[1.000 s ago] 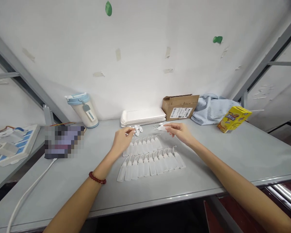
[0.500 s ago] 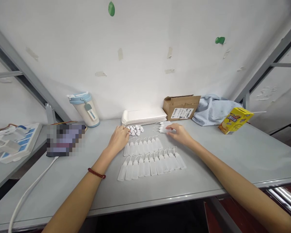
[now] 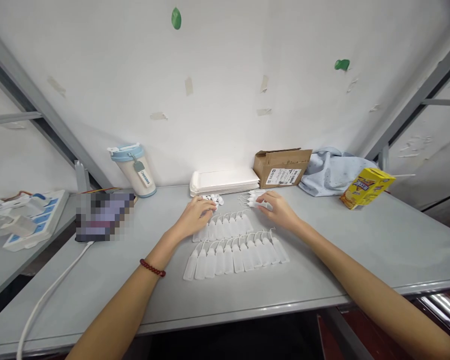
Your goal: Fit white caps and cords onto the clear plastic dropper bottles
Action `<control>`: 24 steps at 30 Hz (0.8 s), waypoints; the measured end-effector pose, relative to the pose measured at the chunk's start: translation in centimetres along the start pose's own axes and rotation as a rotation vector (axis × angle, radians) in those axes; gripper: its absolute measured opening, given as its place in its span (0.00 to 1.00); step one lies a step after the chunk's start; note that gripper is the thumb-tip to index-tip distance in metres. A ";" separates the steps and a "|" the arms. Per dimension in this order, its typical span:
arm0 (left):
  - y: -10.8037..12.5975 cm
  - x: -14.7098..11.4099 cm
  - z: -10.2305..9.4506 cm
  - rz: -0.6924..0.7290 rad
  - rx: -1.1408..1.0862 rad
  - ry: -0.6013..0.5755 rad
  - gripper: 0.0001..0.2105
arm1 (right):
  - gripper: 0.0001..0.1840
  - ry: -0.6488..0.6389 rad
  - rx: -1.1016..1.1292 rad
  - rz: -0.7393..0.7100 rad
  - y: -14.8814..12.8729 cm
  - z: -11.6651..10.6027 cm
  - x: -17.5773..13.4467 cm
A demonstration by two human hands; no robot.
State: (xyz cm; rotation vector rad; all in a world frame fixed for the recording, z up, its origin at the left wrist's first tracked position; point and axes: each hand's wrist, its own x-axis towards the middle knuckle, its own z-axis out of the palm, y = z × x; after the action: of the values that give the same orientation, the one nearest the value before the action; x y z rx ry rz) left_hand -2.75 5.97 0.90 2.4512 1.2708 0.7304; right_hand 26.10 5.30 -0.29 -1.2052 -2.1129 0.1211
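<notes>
Above a small heap of white caps (image 3: pixel 219 200), my left hand (image 3: pixel 195 216) has its thumb and forefinger apart and covers part of the heap. My right hand (image 3: pixel 279 209) has its thumb and forefinger around a small translucent squeeze bottle (image 3: pixel 261 204), among several others lying by the white stack. Similar bottles with thin curved nozzles lie in two rows on the table: a back row (image 3: pixel 227 227) close to my left hand, and a longer front row (image 3: pixel 237 256) nearer to me. My left fingers hide the end of the back row.
Against the wall stand a white stack (image 3: pixel 225 180), a cardboard box (image 3: pixel 282 167) and a light blue cloth (image 3: pixel 326 170). A yellow carton (image 3: pixel 366 189) sits at right. At left are a tumbler (image 3: pixel 137 172), a phone (image 3: pixel 104 217) on a white cable (image 3: pixel 54 286), and a power strip (image 3: pixel 41 222).
My left hand has moved right over the caps, and its thumb and forefinger have parted. The right hand stays at the back bottles. The whole view has shifted slightly.
</notes>
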 end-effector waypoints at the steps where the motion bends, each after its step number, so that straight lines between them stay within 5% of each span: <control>1: 0.1 0.0 0.1 0.007 0.021 -0.009 0.14 | 0.07 -0.027 0.030 -0.024 -0.6 -0.2 -0.1; 8: 0.8 -0.2 0.3 0.016 0.115 -0.013 0.16 | 0.14 -0.385 0.182 -0.114 -4.0 -0.9 -0.5; 17: -0.2 0.1 0.2 -0.014 0.068 0.115 0.14 | 0.16 -0.460 0.181 -0.068 -4.3 -1.2 -0.4; 24: 0.4 0.0 0.4 -0.021 0.079 0.053 0.13 | 0.19 -0.484 0.160 -0.048 -4.2 -1.3 -0.4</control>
State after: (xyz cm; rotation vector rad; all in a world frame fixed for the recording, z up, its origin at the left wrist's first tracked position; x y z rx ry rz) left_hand -2.28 5.76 0.71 2.4921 1.3673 0.7578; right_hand 23.97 2.34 2.11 -1.1080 -2.4835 0.6011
